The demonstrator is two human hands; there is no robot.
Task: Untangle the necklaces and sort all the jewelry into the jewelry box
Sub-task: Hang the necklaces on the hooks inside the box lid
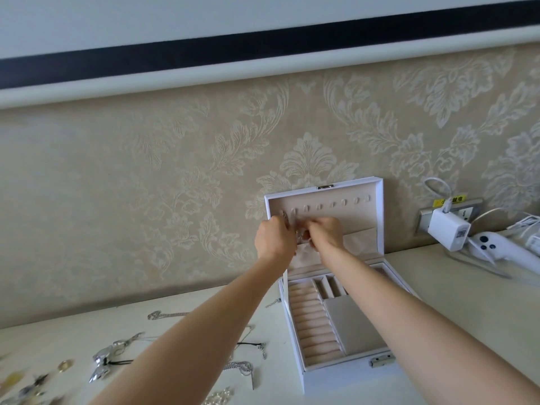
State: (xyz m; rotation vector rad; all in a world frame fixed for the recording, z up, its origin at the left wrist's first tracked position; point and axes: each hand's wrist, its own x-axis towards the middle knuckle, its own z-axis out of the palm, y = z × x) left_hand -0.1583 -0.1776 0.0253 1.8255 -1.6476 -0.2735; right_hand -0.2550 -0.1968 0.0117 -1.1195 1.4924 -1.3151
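Observation:
A white jewelry box point(347, 372) stands open on the table, its lid point(377, 206) upright against the wall with a row of hooks inside. My left hand point(273, 238) and my right hand point(327, 232) meet at the lid's left hooks, fingers pinched on a thin silver necklace point(299, 233) that hangs between them. The tray below has beige ring rolls point(312, 320) and small compartments. More jewelry lies on the table at the left: a silver bow pendant point(102, 365), a gold ring point(65, 365) and silver chains point(239, 368).
A white charger point(448, 226) sits in a wall socket at the right, with cables and a white handheld device point(502, 248) on the table beside it. Patterned beige wallpaper runs behind the box. A metal clasp point(381, 361) juts from the box front.

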